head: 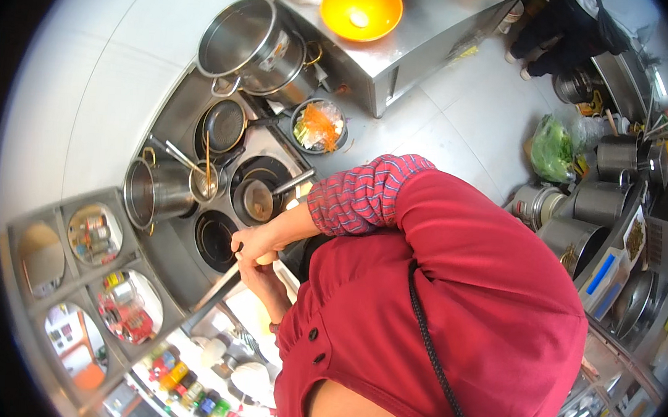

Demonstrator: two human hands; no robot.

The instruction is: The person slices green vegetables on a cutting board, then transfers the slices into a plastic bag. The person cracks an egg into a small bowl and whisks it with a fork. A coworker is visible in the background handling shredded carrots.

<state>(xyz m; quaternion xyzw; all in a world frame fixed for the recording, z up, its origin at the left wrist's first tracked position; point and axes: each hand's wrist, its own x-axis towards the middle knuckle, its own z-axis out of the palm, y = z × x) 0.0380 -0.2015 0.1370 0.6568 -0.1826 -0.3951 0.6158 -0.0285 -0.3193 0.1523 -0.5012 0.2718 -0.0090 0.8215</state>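
My right hand (272, 233) reaches across from a checked sleeve, its fingers curled in against my left hand (267, 289) just below it. Between the two shows a small pale yellow thing (266, 257), too covered to name. Both hands are over the near edge of the stove, beside a dark round burner (215, 241). Past my right hand, a small saucepan (258, 203) with something brown inside sits on another burner, its handle turned towards my forearm. Further left, a small metal pot (194, 191) holds ladles and a pair of wooden chopsticks (209, 158).
A black frying pan (224, 124) and tall stockpots (238, 39) line the stove's back. Shredded vegetables fill a container (319, 126). An orange bowl (334, 13) holds an egg (359, 18) on a steel counter. Bottles (174, 376) stand lower left; another person's legs (542, 40) show upper right.
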